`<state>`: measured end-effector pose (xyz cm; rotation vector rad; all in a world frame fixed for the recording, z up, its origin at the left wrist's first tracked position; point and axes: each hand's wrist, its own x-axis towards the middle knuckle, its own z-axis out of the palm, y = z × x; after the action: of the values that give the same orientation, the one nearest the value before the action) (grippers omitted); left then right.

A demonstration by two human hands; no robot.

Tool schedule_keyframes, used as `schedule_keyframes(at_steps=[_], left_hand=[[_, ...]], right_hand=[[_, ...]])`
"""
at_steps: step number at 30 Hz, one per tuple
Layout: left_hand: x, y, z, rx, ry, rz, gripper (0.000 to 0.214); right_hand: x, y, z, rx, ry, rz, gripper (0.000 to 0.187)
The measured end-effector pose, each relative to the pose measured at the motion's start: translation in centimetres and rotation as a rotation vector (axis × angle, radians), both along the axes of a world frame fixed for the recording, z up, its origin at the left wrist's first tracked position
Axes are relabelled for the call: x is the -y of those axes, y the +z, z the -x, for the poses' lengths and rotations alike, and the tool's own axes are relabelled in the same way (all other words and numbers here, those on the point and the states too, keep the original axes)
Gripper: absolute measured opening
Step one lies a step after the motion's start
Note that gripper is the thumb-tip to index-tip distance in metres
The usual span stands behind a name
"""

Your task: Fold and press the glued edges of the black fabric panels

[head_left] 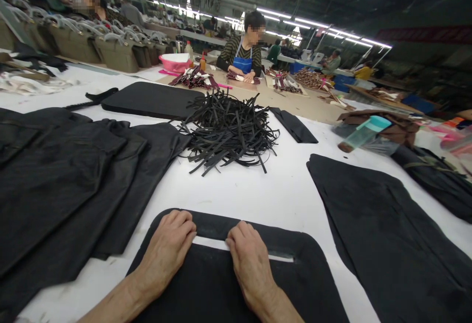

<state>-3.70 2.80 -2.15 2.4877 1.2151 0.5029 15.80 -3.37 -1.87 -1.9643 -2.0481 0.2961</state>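
Observation:
A black panel [206, 283] with rounded corners lies flat at the front of the white table, with a long narrow slot [211, 243] cut near its far edge. White shows through the opening. My left hand [167, 247] has its curled fingers on the slot's left end, gripping the panel there. To the right of the slot's middle, my right hand [252, 259] holds the panel's edge with bent fingers; its fingertips are partly hidden. Beyond the hands sits a loose heap of thin black strips [232, 133].
Overlapping black pieces [70, 165] cover the left side. More black panels [383, 224] lie at right, near a teal-lidded bottle [365, 133]. A thick black slab [151, 99] rests behind the left pile. Across the table, a person in a blue apron [242, 62] handles dark red pieces.

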Motion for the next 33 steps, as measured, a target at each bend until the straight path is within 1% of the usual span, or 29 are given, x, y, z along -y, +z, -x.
schedule_keyframes(at_steps=[8, 17, 22, 24, 29, 31, 33], left_hand=[[0.4, 0.6, -1.1, -0.122, 0.1, 0.001, 0.021], [0.6, 0.9, -1.6, -0.179, 0.13, -0.046, 0.019], [0.8, 1.1, -2.0, -0.218, 0.163, -0.115, 0.012], [1.0, 0.9, -2.3, -0.238, 0.102, -0.157, 0.017], [1.6, 0.3, -2.7, -0.311, -0.181, -0.269, 0.021], [2.0, 0.0, -2.7, -0.338, -0.235, -0.315, 0.024], [2.4, -0.2, -2.6, -0.377, -0.246, -0.401, 0.031]], right_hand=[[-0.6, 0.4, 0.7, 0.173, -0.063, 0.035, 0.018], [-1.2, 0.8, 0.8, 0.217, -0.094, 0.078, 0.016], [-1.4, 1.1, 0.7, 0.211, -0.087, 0.106, 0.015], [-1.5, 1.3, 0.7, 0.214, -0.086, 0.113, 0.016], [-1.7, 1.8, 0.8, 0.208, -0.115, 0.143, 0.013], [-1.9, 1.8, 0.8, 0.192, -0.138, 0.149, 0.012], [-2.0, 1.8, 0.9, 0.182, -0.157, 0.147, 0.013]])
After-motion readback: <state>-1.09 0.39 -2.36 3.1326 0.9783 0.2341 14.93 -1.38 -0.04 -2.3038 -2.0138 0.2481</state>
